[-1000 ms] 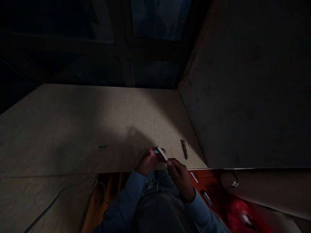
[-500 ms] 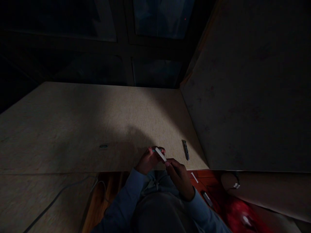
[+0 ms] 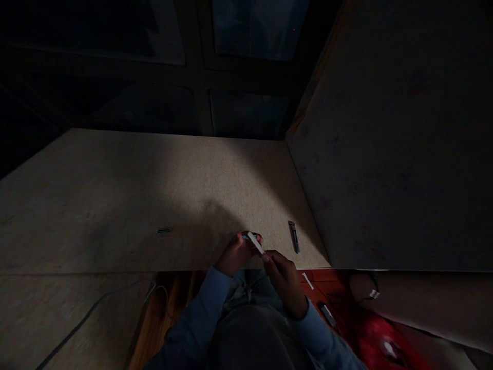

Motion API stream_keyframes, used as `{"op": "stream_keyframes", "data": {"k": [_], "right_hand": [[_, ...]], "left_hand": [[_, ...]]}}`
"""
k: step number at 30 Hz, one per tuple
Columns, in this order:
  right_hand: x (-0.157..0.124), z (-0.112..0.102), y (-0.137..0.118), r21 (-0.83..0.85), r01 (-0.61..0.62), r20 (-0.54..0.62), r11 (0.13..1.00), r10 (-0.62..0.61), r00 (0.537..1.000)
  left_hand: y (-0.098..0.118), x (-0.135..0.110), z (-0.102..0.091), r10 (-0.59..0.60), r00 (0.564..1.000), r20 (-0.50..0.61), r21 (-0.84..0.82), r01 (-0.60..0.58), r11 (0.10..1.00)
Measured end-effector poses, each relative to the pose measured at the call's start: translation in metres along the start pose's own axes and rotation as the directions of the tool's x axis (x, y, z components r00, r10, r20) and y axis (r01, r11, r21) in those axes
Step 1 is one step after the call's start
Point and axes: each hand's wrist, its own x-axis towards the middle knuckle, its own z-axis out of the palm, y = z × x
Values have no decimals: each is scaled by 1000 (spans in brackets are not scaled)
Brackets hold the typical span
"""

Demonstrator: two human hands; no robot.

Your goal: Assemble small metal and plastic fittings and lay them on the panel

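Note:
Both hands are close together over the front edge of the pale table (image 3: 215, 174). My right hand (image 3: 285, 282) is closed round the lower end of a flat white stick (image 3: 255, 242), which points up and to the left. My left hand (image 3: 233, 256) pinches a small thin teal-edged piece (image 3: 245, 237). The stick's upper end lies across this piece, and whether they touch I cannot tell. To the right of the hands, a dark strap-like thing with a metal end (image 3: 294, 237) rests on the table.
Left of the hands lies a small dark green bar (image 3: 164, 231). A grey cable (image 3: 88, 314) runs over the lower left surface. On the red floor at right are a white strip (image 3: 308, 281), a small grey box (image 3: 328, 315) and a red bag (image 3: 379, 334). A panel (image 3: 389, 154) stands along the right.
The white stick's upper end has shifted very slightly to the right over the teal-edged piece. Both hands keep their grips, and the things on the table have not moved.

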Motion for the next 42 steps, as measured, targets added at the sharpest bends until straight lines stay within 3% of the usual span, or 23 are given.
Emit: {"op": "stream_keyframes", "data": {"k": [6,16,21,26,34,42], "right_hand": [[3,-3,-3,74,-47,-61,996,51,997],[0,0,-5,2,-2,71,1000,2,997],[4,-1,-2,4,6,4,1000,-6,1000],[5,-4,-5,29,-1,-33,1000,2,999],[5,1,-8,-37,48,55,998,-46,997],[10,-3,-10,-50,63,-51,997,-65,997]], "left_hand": [[-1,1,-3,4,1000,-2,-41,-4,999],[2,-3,8,45,999,-17,33,-44,998],[0,-2,3,20,999,-26,-6,-20,1000],[-1,-1,-4,68,997,-40,-9,-68,998],[7,-8,10,103,995,0,57,-103,993],[5,-3,-2,119,993,-5,10,-119,993]]}}
